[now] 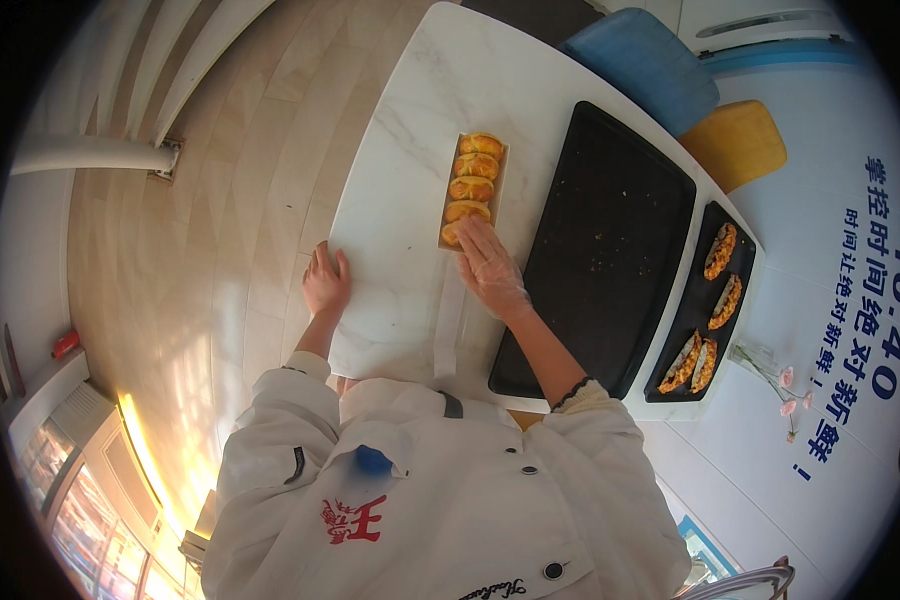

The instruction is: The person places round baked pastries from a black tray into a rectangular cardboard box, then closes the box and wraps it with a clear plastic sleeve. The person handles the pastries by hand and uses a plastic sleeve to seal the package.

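Note:
A narrow open box (501, 191) on the marble-patterned table holds several golden-brown buns (474, 166) in one row. My right hand (491, 274) wears a clear plastic glove. Its fingers lie over the bun (451, 234) at the box's near end and cover much of it; whether they grip it cannot be seen. My left hand (326, 279), bare and with nothing in it, rests at the table's left edge with fingers spread. Between me and the box, a pale flat strip (448, 322) lies on the table (390, 225).
Right of the box lies a large black baking tray (607, 240) with scattered crumbs. Beyond it, a smaller black tray (709, 300) carries several topped bread pieces (722, 251). Blue (645, 67) and yellow (735, 142) chairs stand at the far side, and pink flowers (786, 390) at the right.

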`<state>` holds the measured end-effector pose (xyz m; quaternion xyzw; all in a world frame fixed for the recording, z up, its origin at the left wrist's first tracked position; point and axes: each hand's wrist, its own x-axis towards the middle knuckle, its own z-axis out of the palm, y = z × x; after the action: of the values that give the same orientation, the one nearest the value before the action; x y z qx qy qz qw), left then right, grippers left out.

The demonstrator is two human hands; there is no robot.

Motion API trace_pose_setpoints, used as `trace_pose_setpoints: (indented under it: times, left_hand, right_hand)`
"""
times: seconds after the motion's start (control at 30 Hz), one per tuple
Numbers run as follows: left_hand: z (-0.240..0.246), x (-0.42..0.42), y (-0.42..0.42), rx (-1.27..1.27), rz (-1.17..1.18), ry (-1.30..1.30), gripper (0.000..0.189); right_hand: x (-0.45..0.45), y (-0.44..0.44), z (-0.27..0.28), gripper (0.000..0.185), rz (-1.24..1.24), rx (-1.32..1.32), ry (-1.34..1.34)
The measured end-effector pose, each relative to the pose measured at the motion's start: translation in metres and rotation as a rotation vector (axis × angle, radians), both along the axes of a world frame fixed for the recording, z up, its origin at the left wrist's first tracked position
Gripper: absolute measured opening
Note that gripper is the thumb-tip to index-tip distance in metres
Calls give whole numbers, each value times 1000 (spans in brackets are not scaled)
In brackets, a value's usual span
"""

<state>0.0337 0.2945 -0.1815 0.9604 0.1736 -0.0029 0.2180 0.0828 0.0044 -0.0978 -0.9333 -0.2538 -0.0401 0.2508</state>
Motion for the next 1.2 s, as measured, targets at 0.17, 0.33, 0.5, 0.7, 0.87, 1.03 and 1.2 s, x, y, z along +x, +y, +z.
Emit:
trace_pose_setpoints:
  times: [0.17,0.33,0.5,0.7,0.87,1.03,1.2]
  left_hand:
    - [-1,-1,0,9,-1,-20,32]
    - [-1,-1,1,10,-3,21,33]
    - [-2,-1,0,19,-4,6,33]
    - [-3,-1,1,11,-9,2,33]
    - [-4,-2,2,26,-10,-3,34]
    - [-4,-2,2,15,-8,11,34]
    - [-3,-1,1,25,-4,14,34]
  right_hand:
    - [17,-3,2,37,-364,182,139]
    - [51,-18,14,46,-526,-67,431]
    - [70,-23,24,42,-436,-268,503]
    - [86,-23,18,41,-353,-321,609]
    - [82,-24,16,37,-325,-262,528]
    - [76,-24,16,34,-345,-172,412]
    - [73,-28,8,36,-346,-147,391]
